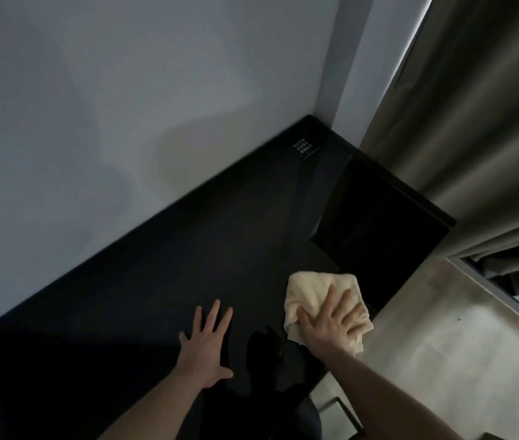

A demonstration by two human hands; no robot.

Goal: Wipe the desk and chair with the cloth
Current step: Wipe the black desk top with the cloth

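Head view: the cream cloth [321, 300] lies bunched at the desk's [156, 281] near right edge, pinned flat under the right hand's [328, 322] spread fingers, likely so it drags evenly. The left hand [207, 341], fingers splayed and holding nothing, rests on the desk beside it, seemingly bracing.

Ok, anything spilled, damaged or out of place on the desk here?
Nothing stands out. The right hand presses the crumpled cream cloth flat on the dark desk; the left hand rests open beside it.
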